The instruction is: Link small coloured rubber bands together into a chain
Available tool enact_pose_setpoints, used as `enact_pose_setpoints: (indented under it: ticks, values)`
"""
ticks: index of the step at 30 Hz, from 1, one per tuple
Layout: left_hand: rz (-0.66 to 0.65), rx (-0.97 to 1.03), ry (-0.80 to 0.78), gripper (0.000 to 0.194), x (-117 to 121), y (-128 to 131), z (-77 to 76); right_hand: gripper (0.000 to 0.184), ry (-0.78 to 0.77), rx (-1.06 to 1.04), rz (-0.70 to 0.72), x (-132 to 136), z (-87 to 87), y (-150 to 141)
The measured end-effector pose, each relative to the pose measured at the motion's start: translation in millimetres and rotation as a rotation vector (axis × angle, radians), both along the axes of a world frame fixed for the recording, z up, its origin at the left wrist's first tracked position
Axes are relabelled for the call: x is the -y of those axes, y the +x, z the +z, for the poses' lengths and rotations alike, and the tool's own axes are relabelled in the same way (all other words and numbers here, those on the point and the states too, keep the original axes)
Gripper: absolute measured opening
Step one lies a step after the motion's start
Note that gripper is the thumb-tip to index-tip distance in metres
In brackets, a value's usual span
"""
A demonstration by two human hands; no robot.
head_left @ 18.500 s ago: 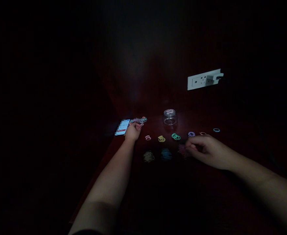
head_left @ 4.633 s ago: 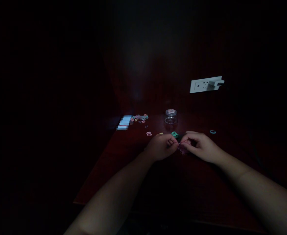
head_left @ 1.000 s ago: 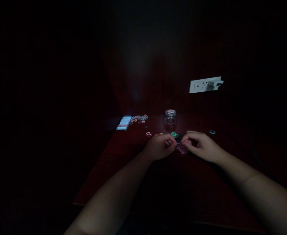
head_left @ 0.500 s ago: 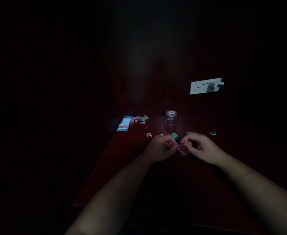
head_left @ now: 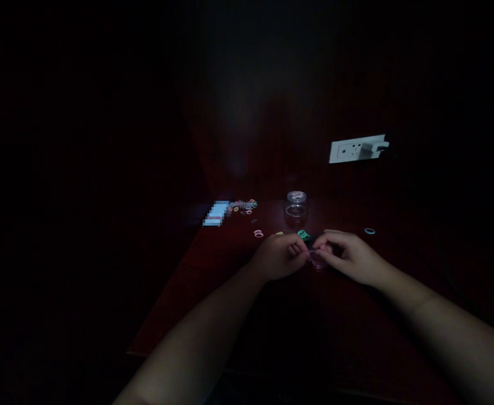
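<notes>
Low over the dark red table, my left hand [head_left: 279,257] and my right hand [head_left: 348,256] face each other with fingertips almost meeting. Both are closed in a pinch on a thin purple hair tie [head_left: 311,251] between them. Below the fingertips lies a small heap of purple hair ties [head_left: 318,262], partly covered by my right hand. Green hair ties [head_left: 303,235] sit just beyond the fingers. A yellow hair tie [head_left: 279,233] peeks out behind my left hand, and pink ones [head_left: 258,233] lie farther left.
A clear lidded jar [head_left: 296,205] stands behind my hands. A mixed pile of colourful hair ties [head_left: 243,206] lies beside a lit phone [head_left: 216,214] at the table's left edge. One blue hair tie [head_left: 369,231] rests at right. A wall socket [head_left: 358,149] holds a plug. The room is very dark.
The whole view has shifted slightly, so things appear a little farther right. Both hands keep their pinch, with hardly any movement between them.
</notes>
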State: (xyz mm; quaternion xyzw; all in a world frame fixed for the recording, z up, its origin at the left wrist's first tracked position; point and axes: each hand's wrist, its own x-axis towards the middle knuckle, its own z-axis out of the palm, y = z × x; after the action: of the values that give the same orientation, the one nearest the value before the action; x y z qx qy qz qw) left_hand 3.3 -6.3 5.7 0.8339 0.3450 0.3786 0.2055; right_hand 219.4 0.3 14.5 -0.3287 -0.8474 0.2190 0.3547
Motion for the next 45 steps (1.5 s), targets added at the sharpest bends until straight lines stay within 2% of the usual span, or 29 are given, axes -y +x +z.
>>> enact_pose_setpoints:
  ticks: [19,26,37,45]
  values:
    - [-0.034,0.024,-0.024,0.013,0.6,1.3,0.0,0.018,0.006,0.004,0.006,-1.3,-1.7,0.9]
    - [-0.011,-0.029,-0.024,0.009,-0.2,-0.9,-0.6,0.018,0.004,0.016,0.000,-1.9,-2.5,0.9]
    - [-0.014,-0.031,0.018,0.006,0.2,-2.8,0.5,0.020,0.026,0.034,-0.016,-3.1,-1.4,2.6]
    - [-0.008,-0.024,-0.008,0.006,0.6,-2.4,0.5,0.019,0.014,0.032,-0.017,-1.5,-0.6,2.2]
